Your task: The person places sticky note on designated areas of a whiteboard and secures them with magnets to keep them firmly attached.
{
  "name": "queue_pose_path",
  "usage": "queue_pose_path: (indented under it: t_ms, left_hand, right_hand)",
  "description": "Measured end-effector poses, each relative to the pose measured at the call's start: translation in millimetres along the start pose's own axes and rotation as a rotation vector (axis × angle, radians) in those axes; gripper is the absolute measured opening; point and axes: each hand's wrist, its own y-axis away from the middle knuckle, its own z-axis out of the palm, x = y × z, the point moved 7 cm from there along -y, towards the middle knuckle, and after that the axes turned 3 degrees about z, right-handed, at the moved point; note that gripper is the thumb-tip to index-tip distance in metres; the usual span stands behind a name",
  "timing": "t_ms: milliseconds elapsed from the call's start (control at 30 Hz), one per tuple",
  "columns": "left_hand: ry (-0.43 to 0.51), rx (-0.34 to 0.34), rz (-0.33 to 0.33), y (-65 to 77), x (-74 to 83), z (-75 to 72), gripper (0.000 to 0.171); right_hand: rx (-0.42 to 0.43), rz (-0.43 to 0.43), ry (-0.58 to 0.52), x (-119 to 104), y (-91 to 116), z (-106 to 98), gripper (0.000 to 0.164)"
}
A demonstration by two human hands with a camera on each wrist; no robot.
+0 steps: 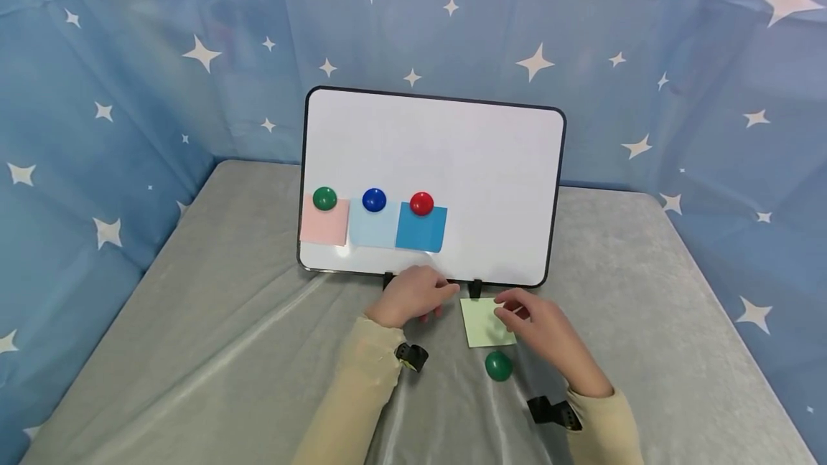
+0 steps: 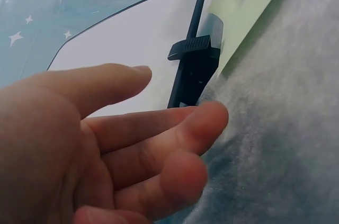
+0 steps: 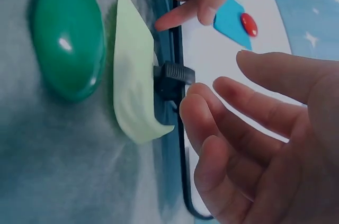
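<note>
A white whiteboard point(image 1: 484, 185) stands upright on the grey table point(image 1: 226, 350). On it a green magnet point(image 1: 324, 198) pins a pink note point(image 1: 323, 227), a blue magnet point(image 1: 374, 199) pins a pale blue note point(image 1: 373, 229), and a red magnet point(image 1: 421, 203) pins a blue note point(image 1: 421, 232). In front of the board a light green note point(image 1: 484, 325) lies on the table, one edge curling up point(image 3: 132, 86). A loose green magnet point(image 1: 498, 366) sits just before it. My left hand point(image 1: 442, 300) hovers at the board's lower edge, fingers loosely curled, holding nothing. My right hand point(image 1: 510, 311) hangs over the note's right edge with relaxed, spread fingers point(image 3: 212, 113).
Two black clip feet point(image 1: 474, 287) hold the board up; one foot point(image 2: 196, 70) is right beside my left fingers. Blue star-printed cloth point(image 1: 129, 92) walls in the table at the back and sides. The board's right half is bare.
</note>
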Motion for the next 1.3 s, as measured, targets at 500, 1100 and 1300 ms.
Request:
queue_pose_path:
  t_ms: [500,1100,1300]
  left_hand:
    - [0.019,-0.013,-0.034,-0.8,-3.9,5.1,0.042]
    - [0.021,-0.021,0.031,-4.9,3.5,15.0,0.03]
    - [0.027,-0.038,0.037,-6.0,5.2,19.7,0.023]
  right_hand:
    - [-0.049,0.106,-0.192,26.8,9.6,11.2,0.035]
    - [-0.094,0.094,0.036,21.5,12.5,20.5,0.019]
    - [-0.134,0.046,0.104,18.5,14.7,24.0,0.009]
